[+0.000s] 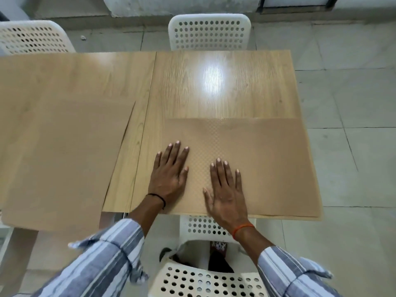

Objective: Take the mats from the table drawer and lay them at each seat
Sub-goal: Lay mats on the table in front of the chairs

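Left hand (169,174) and right hand (225,189): both released, fingers straight, palms pressed flat on the near-right mat (267,163). That mat, tan with a fine checked texture, lies at the bench's near right corner, its near edge level with the bench (214,82) edge. A second mat (64,157) lies at near left, overhanging the near edge. Bench: light wood grain, a seam down the middle, glare at centre. White perforated chairs stand at far centre (209,32), far left (32,37) and near side (205,279). Floor (353,103): pale grey tiles.
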